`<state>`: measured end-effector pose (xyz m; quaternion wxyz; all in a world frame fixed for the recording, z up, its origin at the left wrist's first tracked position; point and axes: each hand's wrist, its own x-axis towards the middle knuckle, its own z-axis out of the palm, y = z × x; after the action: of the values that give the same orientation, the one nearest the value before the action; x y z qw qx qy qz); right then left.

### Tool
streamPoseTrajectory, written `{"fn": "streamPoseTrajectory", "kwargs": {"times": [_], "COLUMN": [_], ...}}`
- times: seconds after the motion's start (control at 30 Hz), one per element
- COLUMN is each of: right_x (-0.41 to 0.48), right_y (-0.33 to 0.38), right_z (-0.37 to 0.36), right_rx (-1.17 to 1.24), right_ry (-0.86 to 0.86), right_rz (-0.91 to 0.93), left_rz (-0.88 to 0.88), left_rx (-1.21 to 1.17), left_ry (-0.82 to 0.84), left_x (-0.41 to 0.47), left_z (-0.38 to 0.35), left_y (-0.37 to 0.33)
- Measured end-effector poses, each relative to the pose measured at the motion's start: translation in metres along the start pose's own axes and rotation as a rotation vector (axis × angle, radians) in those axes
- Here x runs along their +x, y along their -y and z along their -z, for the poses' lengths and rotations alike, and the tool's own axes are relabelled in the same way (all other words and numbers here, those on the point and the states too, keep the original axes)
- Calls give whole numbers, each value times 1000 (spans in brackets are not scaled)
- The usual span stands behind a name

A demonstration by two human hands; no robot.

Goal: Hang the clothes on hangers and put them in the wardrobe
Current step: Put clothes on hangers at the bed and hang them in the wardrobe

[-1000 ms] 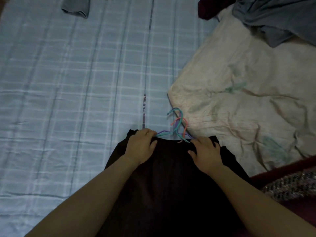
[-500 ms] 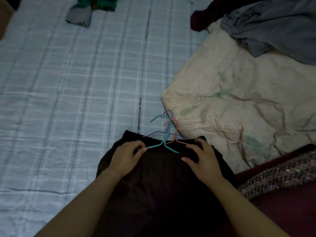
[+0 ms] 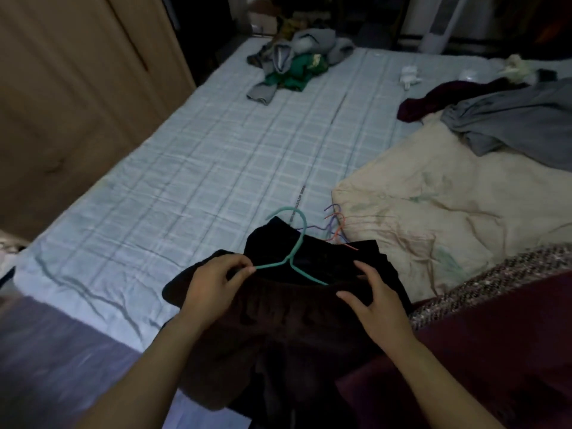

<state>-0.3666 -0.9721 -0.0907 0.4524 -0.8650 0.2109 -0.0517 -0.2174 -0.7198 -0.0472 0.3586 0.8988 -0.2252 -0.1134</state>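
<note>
Hands are both working at the near edge of the pale blue checked bedsheet (image 3: 185, 181), where one dark, soft-looking garment (image 3: 278, 320) lies bunched with its opening facing away from the person. The left hand (image 3: 213, 283) pinches the left shoulder of a thin teal hanger (image 3: 297, 246) between thumb and fingertips. The right hand (image 3: 380, 308) has its fingers curled over the garment's top edge, gripping cloth, not the hanger. Key bit: the teal hanger lies crosswise between the hands, shoulders running left to right, hook pointing away up the bed. Its right shoulder already dips inside the opening just beside the right hand, so I'd guess the left side gets tucked in next, and the left hand is the one on it. Count: one teal hanger, plus one purple hanger (image 3: 333, 209) and one orange hanger (image 3: 340, 226) as far as I can make out, tangled against the cream duvet (image 3: 433, 218). Farther up lie one grey-and-green heap (image 3: 294, 63), one grey garment (image 3: 510, 125) and one maroon garment (image 3: 433, 100).
</note>
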Motion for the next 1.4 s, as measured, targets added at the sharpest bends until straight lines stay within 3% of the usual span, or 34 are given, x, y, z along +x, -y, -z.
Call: {"fn": "streamPoseTrajectory", "kwargs": {"times": [0.13,0.27,0.4,0.6,0.87,1.23,1.4], "right_x": [-30,-53,-62,-77,-89,-78,-52], "right_y": [17,55,108,184,311,509,590], "right_z": [-5,-28,-47,-98,-238,-429,-511], "right_rx": [-113,-76,-68,-95,-99,-18,71], "right_ry": [8,57,248,466,604,736,685], "right_rz": [212,383,482,627,853,963,1029], "left_rz": [99,182,259,404,510,564,542], "left_rx": [7,49,99,65,37,96,187], "left_ry": [-100,-238,-450,-618,-823,-1000,-1073], "left_x": [-76,-142,-191,-258,-314,-367,-349], "left_z": [28,59,100,147,251,435,523], "left_y": [-17,-14,-2,46,154,292,363]}}
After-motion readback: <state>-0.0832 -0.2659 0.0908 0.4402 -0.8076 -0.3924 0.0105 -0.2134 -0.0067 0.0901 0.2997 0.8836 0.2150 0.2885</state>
